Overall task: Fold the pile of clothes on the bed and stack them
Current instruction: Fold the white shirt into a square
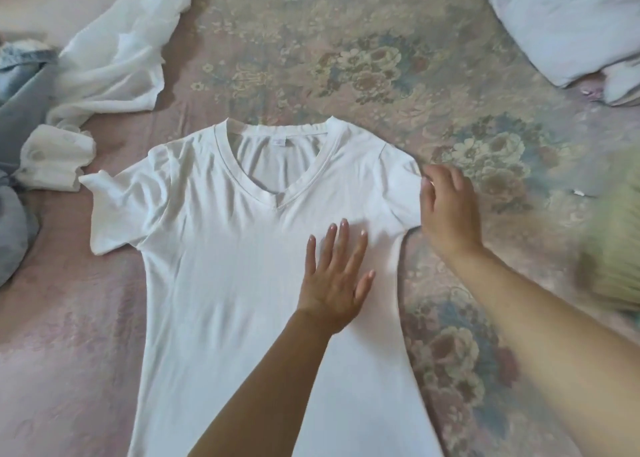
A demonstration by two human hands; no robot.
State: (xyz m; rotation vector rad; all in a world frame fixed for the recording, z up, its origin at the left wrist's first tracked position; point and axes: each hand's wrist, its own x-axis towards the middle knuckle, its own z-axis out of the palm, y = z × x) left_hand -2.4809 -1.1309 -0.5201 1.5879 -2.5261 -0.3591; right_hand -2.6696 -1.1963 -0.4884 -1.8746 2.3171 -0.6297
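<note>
one white v-neck spread flat, two hands on it

while the left hand [334, 278] lies flat on the chest of the white t-shirt [242, 266], fingers straight and spread, palm down, the right hand [448, 210] sits at the edge of the shirt's right-hand sleeve, fingers bent loosely toward the cloth; it is blurred, and i cannot tell whether it pinches the sleeve or only touches it.

the t-shirt lies front up in the middle of the bed [433, 86], collar away from the person, hem running out of the bottom of the view. it has a v-neck and two short sleeves, both spread outward. one small neck label [279, 141] shows inside the back of the collar; it is pale and too small to read. no other writing or brand mark can be made out on anything.

counted: one t-shirt laid out, two bare hands and forearms. at the left edge lies a loose heap: one crumpled white garment [114, 61] with a cuffed sleeve end [55, 158] near the t-shirt's left-hand sleeve, and light blue denim [20, 110] beside and partly under it; how many denim pieces there are i cannot tell. at the upper right corner lies pale bluish-white bedding [568, 20], bunched up. a blurred greenish shape [613, 248] stands at the right edge. the bed cover is pinkish with a floral pattern in faded blue and cream.
</note>
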